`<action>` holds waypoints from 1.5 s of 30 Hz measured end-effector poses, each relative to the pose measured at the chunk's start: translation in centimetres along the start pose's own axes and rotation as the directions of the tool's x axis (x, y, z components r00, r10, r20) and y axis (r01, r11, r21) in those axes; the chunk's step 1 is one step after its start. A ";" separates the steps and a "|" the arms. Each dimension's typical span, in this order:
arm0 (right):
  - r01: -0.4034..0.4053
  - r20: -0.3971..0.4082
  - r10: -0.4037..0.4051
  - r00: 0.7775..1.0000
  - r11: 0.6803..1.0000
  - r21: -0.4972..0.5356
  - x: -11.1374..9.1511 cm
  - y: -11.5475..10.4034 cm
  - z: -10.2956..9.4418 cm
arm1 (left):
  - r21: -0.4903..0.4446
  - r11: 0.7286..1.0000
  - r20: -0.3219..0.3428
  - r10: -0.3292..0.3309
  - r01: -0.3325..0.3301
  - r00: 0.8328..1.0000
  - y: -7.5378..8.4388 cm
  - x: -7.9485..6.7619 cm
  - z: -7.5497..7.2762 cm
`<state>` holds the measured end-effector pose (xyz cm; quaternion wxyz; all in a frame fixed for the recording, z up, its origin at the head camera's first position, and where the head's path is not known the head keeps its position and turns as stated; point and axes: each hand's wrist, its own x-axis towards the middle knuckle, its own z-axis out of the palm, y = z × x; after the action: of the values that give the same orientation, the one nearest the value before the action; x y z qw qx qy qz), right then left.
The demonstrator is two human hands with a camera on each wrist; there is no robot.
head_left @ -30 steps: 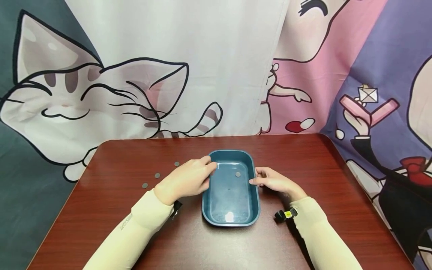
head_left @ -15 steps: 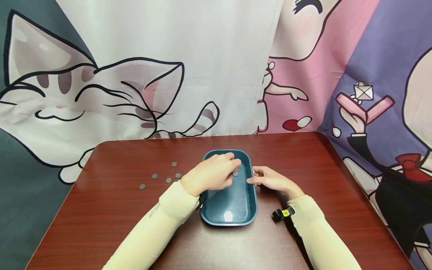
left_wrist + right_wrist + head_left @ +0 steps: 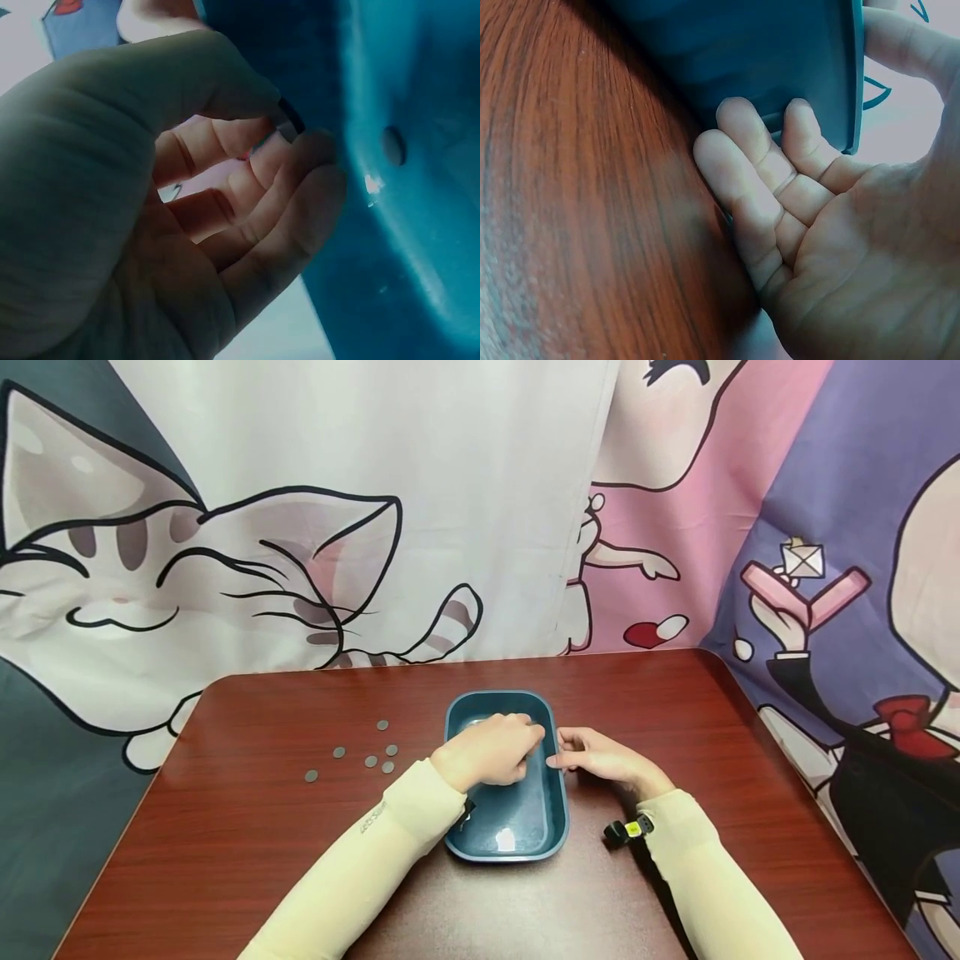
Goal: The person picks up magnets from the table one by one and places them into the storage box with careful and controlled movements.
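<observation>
thin grey disc (image 3: 289, 123), glossy blue tray (image 3: 517, 810) with rounded corners

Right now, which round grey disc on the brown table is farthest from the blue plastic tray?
Leftmost round grey disc; the other five there lie nearer the tray.

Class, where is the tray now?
In the head view, the tray sits on the table, right of six discs, the right hand holding its right wall.
</observation>
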<state>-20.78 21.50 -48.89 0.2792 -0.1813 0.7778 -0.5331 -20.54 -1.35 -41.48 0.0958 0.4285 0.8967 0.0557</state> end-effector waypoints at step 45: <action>0.003 -0.002 -0.003 1.000 1.000 -0.006 0.0 0.3 -0.1 | 0.174 0.982 0.097 -0.095 0.077 0.991 0.1 1.0 3.7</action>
<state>-20.83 21.66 -49.13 0.2772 -0.1826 0.7794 -0.5314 -20.32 -0.42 -45.19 0.1083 0.3982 0.9096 -0.0477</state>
